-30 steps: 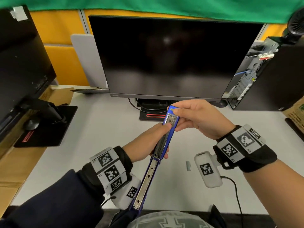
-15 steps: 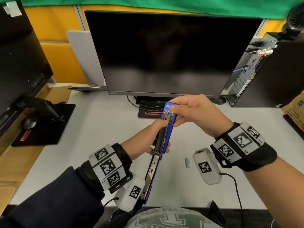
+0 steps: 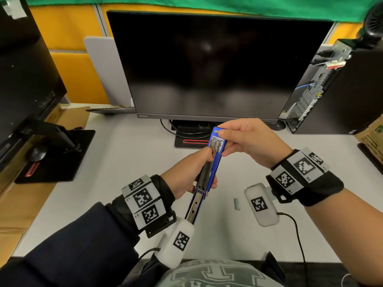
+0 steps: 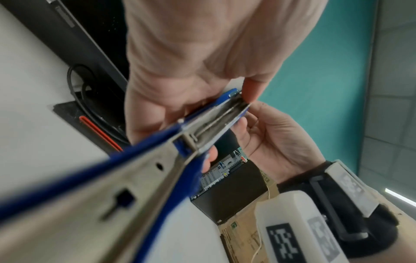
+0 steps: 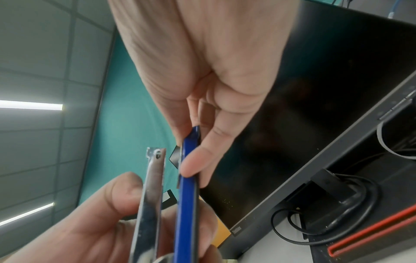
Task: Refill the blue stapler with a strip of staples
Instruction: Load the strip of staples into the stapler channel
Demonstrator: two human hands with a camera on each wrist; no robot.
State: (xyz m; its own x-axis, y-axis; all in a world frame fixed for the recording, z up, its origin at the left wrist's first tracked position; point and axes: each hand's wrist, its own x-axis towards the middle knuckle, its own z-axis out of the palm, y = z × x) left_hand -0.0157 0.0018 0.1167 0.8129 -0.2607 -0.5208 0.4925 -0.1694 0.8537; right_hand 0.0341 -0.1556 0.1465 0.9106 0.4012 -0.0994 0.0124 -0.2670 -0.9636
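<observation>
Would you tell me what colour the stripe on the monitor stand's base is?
The stripe is red, on the black base; clearest in the head view.

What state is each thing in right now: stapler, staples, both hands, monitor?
blue stapler: hinged open, held above the desk, metal magazine exposed.
strip of staples: lying loose on the desk, not loaded.
left hand: grips the stapler's middle, thumb on the magazine.
right hand: pinches the blue top arm's far end.
monitor: screen dark.
</observation>
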